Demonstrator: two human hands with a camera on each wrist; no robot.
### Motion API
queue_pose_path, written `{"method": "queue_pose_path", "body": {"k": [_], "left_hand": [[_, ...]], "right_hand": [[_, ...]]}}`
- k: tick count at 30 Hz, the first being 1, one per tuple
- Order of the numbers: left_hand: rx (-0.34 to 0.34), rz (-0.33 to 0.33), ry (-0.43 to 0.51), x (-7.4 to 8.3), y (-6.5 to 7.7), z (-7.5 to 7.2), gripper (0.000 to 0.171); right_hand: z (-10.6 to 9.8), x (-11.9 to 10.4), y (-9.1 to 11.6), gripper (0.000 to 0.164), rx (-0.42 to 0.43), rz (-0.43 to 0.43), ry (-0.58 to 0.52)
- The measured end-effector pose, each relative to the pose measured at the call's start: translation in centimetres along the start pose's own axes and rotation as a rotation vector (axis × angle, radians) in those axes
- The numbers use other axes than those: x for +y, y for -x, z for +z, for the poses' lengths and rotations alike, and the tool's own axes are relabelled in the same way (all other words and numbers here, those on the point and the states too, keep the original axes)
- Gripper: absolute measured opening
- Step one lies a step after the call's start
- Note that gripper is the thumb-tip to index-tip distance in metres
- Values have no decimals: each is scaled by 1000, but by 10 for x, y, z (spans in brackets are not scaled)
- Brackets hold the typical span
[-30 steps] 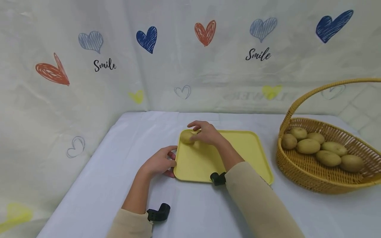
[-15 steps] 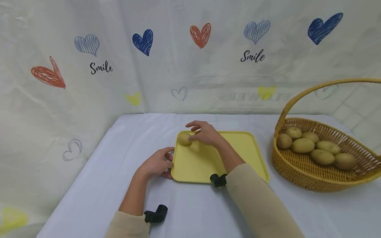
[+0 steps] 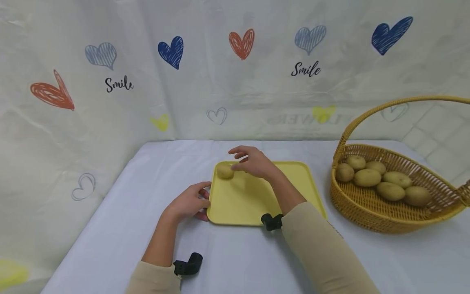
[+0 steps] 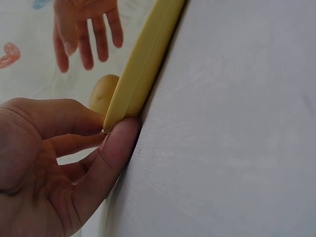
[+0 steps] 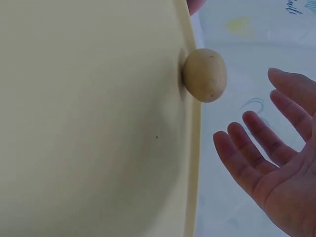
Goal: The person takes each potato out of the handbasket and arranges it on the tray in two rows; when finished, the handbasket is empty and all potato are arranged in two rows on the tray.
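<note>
A single potato (image 3: 225, 171) lies in the far left corner of the yellow tray (image 3: 238, 202). My right hand (image 3: 254, 162) hovers over the tray just right of it; the right wrist view shows that hand (image 5: 289, 163) with fingers spread, a gap between it and the potato (image 5: 205, 75). At the tray's left edge, my left hand (image 3: 188, 201) grips the rim. Close up in the left wrist view, the thumb and index finger pinch the tray edge (image 4: 140, 64), and the potato (image 4: 102, 95) shows behind it.
To the right stands a wicker basket (image 3: 371, 220) with a tall arched handle (image 3: 382, 107), holding several potatoes (image 3: 367, 178). A white cloth (image 3: 235, 257) covers the table. Behind rises a pale curtain (image 3: 205, 85) printed with hearts and lettering.
My right hand has drawn up and away from the potato, which stays in the tray corner. The left hand keeps hold of the tray rim. The head view has turned slightly right.
</note>
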State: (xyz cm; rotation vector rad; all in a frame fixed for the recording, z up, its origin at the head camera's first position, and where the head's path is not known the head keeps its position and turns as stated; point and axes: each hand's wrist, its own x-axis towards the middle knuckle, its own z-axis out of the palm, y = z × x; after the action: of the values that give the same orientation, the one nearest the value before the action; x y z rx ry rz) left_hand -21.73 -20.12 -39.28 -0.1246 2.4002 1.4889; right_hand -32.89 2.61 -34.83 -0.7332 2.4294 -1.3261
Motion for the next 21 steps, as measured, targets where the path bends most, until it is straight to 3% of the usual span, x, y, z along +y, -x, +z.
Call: {"method": "queue_pose_path", "body": {"k": [21], "left_hand": [[-40, 10, 13, 1, 1, -3, 70]], "right_hand": [[-37, -10, 27, 44, -15, -49, -20]]}}
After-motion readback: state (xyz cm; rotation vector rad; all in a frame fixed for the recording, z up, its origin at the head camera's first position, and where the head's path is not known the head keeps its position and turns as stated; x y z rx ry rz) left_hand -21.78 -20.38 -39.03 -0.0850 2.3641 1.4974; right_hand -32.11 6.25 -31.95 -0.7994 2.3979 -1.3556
